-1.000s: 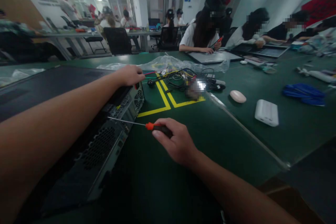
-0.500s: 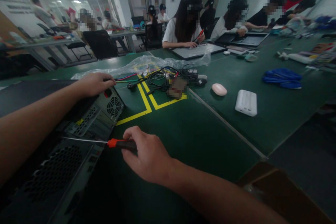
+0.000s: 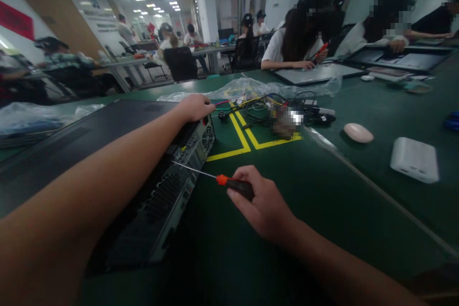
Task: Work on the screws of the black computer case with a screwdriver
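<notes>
Well, the case (image 3: 93, 129) lies flat on the table (image 3: 337, 191), off to the left, with its back full of holes turned toward the right hand (image 3: 270, 205). That back runs long from the near end to the far end. The right hand is curled tight round the dark grip of a screwdriver (image 3: 222, 180). Its thin rod points left at the back (I can't tell if the tip touches). The left hand (image 3: 195, 107) rests on the far top corner; its fingers are partly hidden, so I can't tell how hard they hold. The left arm reaches over the case and hides part of its top edge near the tip. Farther out are cables (image 3: 258, 110) and a clear bag (image 3: 222, 87). A pink thing (image 3: 358, 133) and a white box (image 3: 414, 160) sit off right, well apart.
</notes>
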### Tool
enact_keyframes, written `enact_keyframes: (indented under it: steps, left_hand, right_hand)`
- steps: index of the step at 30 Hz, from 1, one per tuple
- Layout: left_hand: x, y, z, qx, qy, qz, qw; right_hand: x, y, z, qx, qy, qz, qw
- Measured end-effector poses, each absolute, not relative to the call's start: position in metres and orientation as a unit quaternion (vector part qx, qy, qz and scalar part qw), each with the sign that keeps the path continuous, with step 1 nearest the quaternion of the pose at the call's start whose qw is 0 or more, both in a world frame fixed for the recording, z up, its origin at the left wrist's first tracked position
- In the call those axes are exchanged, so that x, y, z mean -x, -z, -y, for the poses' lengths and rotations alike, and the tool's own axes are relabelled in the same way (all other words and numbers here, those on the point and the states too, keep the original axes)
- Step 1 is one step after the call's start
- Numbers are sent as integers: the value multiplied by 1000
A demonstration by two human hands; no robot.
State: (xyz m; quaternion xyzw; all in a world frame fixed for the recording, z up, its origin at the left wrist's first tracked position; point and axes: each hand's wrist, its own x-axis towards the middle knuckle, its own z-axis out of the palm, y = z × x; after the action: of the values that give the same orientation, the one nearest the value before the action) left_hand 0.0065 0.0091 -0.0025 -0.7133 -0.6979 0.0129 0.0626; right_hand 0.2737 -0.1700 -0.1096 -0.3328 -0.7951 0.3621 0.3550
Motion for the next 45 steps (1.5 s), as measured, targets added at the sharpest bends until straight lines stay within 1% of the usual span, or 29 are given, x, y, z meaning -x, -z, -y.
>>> enact_keyframes:
  steps: [5, 13, 25, 37, 45]
  left_hand:
    - [-10, -1, -5, 722, 3, 691, 38]
    - [-7, 1, -9, 731, 11, 681, 29]
    - [-3, 4, -13, 735, 30, 678, 9]
    - [0, 2, -13, 731, -14, 681, 43]
    - [1, 3, -17, 718, -25, 694, 41]
  right_hand:
    - [-274, 104, 169, 344, -349, 789, 370]
    - [-276, 104, 168, 359, -365, 780, 359]
    - [-277, 103, 169, 337, -363, 786, 370]
    - [-276, 102, 168, 327, -358, 790, 376]
    - [-276, 104, 166, 337, -345, 804, 348]
